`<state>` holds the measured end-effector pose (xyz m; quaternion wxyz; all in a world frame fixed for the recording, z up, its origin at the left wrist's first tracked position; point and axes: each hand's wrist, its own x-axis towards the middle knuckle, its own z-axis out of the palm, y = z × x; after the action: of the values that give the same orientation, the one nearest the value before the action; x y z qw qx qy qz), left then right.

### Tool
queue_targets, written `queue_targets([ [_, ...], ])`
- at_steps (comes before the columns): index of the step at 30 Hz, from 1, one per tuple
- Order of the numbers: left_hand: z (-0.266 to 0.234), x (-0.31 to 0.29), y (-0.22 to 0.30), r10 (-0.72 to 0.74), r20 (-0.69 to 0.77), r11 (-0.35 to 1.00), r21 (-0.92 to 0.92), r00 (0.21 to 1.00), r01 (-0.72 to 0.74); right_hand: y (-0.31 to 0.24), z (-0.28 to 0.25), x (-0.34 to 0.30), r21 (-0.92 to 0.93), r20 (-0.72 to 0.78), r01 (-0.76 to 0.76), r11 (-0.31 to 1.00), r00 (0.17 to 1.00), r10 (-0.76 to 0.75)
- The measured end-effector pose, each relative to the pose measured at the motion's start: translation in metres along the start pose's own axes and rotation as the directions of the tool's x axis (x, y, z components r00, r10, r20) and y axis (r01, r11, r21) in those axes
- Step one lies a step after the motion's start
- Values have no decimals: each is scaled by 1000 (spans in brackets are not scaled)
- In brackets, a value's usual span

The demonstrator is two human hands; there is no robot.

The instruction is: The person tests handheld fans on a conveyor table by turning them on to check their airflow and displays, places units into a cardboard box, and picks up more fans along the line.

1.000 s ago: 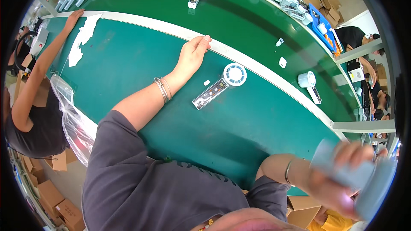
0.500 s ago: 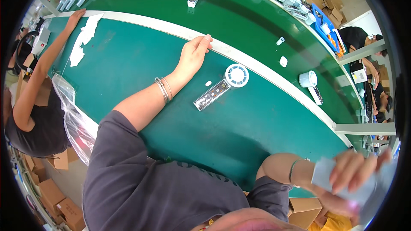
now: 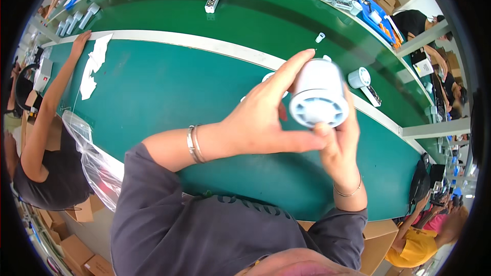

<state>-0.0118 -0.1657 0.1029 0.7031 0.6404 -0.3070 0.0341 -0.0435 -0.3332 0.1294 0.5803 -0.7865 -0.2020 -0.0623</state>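
Observation:
In front of my chest, a pale blue-white cylindrical housing (image 3: 318, 84) is held tilted, its round slotted end toward me. My right hand (image 3: 343, 148) grips it from the right, thumb on the slotted end's rim. From the left, my left hand (image 3: 261, 120) wraps round it, index finger along the top and thumb below the rim. Some of its fingers are hidden behind the housing. Beyond my left hand, only a pale edge shows of a round vented unit (image 3: 267, 76) lying on the green work surface (image 3: 215, 87).
A white rail (image 3: 199, 37) separates my surface from a green belt (image 3: 163, 5). On the belt lie vented units with circuit-board handles (image 3: 213, 0), a small pale cup (image 3: 320, 37) and a blue tray (image 3: 376, 18). White cloth (image 3: 94, 66) lies left, near a co-worker's arm (image 3: 56, 82).
My right hand has come in from the far right with the pale housing. My left hand has left the rail and moved right onto it, covering most of the vented unit.

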Motion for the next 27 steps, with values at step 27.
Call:
queue_targets([
  [27, -83, 4, -124, -299, -549, 928, 24, 780, 373, -60, -33, -34, 691, -272, 435, 577, 897, -349],
])
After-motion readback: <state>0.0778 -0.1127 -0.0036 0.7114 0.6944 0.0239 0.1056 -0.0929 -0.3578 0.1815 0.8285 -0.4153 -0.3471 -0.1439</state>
